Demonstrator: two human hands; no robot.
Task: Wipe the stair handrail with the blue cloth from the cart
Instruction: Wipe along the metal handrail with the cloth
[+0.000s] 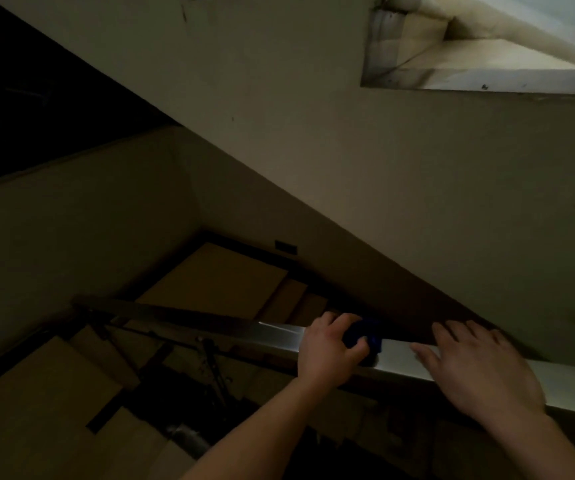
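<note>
A shiny metal stair handrail (279, 332) runs from the lower right down toward the left in a dim stairwell. My left hand (329, 351) is closed around a bunched dark blue cloth (365, 336) and presses it onto the top of the rail. My right hand (476, 367) rests flat on the rail a little further up to the right, fingers spread, holding nothing. Most of the cloth is hidden under my left fingers.
A pale wall (314, 150) slopes close behind the rail. Below the rail, brown stair treads (216, 282) and a landing descend into darkness, with thin metal balusters (213, 368) under the rail. A lit window recess (487, 53) sits at upper right.
</note>
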